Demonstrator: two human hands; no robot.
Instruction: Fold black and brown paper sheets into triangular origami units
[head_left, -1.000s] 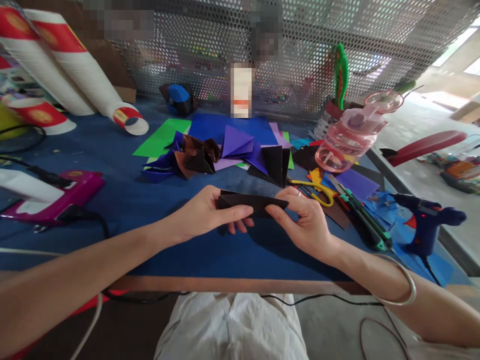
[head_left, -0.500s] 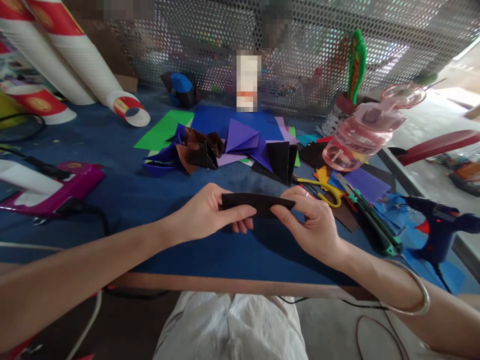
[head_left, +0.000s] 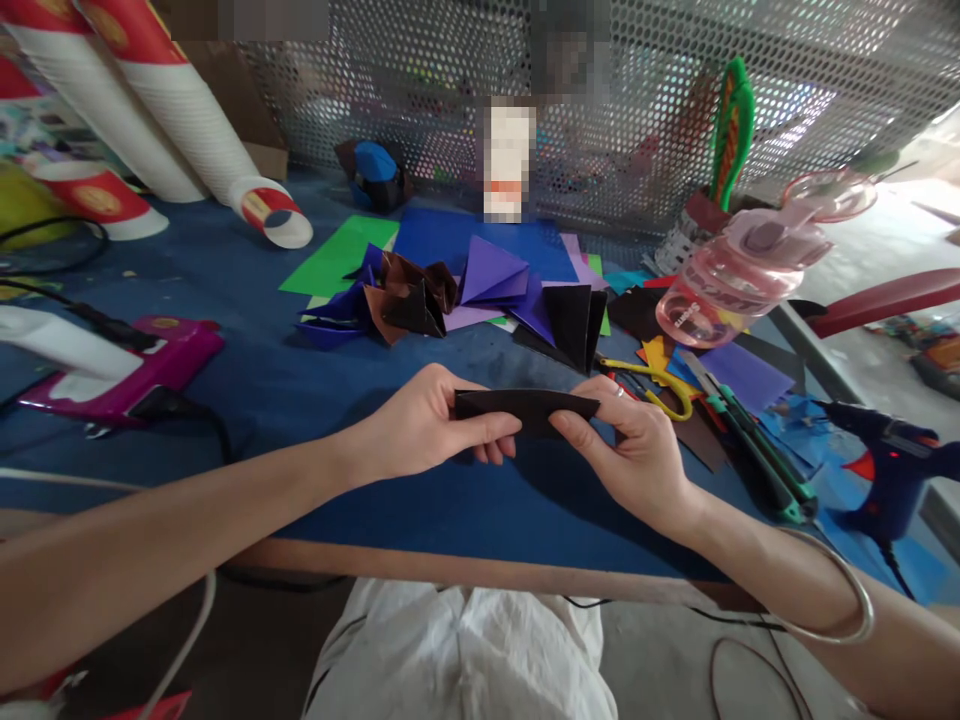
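Note:
Between my two hands is a folded piece of black paper (head_left: 525, 404), held level just above the blue tabletop (head_left: 300, 400). My left hand (head_left: 442, 425) pinches its left end, thumb along the near face and fingers behind. On the right end, my right hand (head_left: 634, 440) grips with the thumb in front and fingers behind. Beyond the hands lie folded papers: a purple one (head_left: 491, 272), a black one (head_left: 574, 320) and a brown one (head_left: 390, 310). Yellow-handled scissors (head_left: 660, 388) rest close to my right hand.
To the right are a green-trimmed cutter (head_left: 757, 440), a glue gun (head_left: 889, 465) and a pink bottle (head_left: 735, 280). A purple power strip (head_left: 172, 370) with cords sits left. Paper cup stacks (head_left: 180, 120) stand at back left, before a perforated metal panel (head_left: 420, 110).
The view has shifted slightly, so everything appears a little further right. Both hands keep their hold on the black paper, its upper edges now looking slightly apart at the left end.

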